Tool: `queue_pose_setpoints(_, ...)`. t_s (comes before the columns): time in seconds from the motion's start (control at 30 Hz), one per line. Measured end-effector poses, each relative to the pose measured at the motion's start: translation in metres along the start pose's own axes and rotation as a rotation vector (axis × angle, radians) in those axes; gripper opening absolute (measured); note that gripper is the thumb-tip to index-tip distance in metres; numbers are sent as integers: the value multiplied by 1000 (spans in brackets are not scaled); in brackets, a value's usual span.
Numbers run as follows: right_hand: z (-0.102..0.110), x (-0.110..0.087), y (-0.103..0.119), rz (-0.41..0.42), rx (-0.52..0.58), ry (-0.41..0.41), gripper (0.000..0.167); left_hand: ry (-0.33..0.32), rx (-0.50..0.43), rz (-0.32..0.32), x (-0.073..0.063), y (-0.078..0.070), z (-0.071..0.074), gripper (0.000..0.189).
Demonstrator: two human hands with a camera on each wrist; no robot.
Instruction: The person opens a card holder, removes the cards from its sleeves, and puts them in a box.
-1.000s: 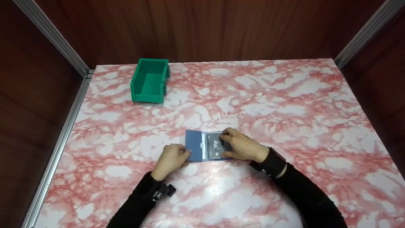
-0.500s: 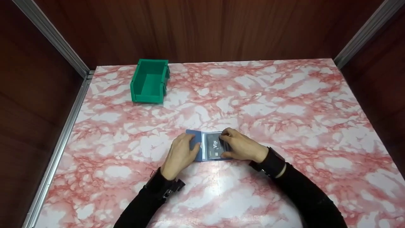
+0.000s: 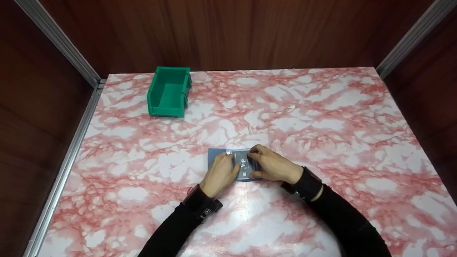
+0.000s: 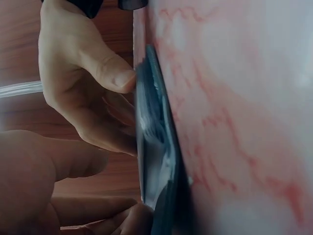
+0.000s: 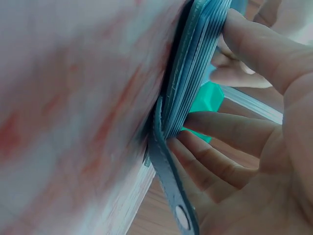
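A blue card holder (image 3: pixel 216 154) lies unfolded on the table, its left cover flat. Clear sleeves (image 5: pixel 200 63) are stacked on its right half, with a grey card marked "Vip" (image 3: pixel 242 165) on top. A strap with a snap button (image 5: pixel 172 178) sticks out of the right side. My right hand (image 3: pixel 275 165) grips the right part of the sleeve stack between thumb and fingers. My left hand (image 3: pixel 220 173) lies over the fold, fingertips touching the holder beside the card's left edge. In the left wrist view its thumb (image 4: pixel 80 159) stands apart from the sleeves.
A green bin (image 3: pixel 167 92) with nothing visible inside stands at the back left of the red-and-white marbled table (image 3: pixel 321 117). Dark wood panels (image 3: pixel 235 35) and metal rails (image 3: pixel 64 46) enclose the back and sides.
My left hand has let go of the left cover's edge and moved right across it to the fold by the Vip card. My right hand has stayed in place.
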State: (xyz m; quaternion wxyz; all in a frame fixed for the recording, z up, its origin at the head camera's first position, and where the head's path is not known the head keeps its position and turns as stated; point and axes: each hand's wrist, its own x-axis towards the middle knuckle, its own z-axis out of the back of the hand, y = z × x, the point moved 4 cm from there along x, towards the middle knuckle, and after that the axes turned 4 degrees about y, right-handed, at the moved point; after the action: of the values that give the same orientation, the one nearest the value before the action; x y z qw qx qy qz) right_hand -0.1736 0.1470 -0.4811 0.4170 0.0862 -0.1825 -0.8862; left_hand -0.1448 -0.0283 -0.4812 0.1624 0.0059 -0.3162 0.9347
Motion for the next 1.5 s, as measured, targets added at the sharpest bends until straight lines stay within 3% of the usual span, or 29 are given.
queue_pose_setpoints(0.43, 1, -1, 1, 8, 4, -19, 61, 92, -22, 7, 5, 10, -2, 19)
queue_pose_setpoints(0.77, 1, 0, 3, 9, -3, -19, 61, 152, -7, 41, 5, 9, -4, 24)
queue_pose_setpoints(1.07, 1, 0, 3, 10, -3, -20, 61, 133, 18, 18, 4, 5, -6, 24)
queue_pose_setpoints(1.5, 1, -1, 5, 19, -32, -41, 60, 151, -136, 93, 8, 9, -5, 14)
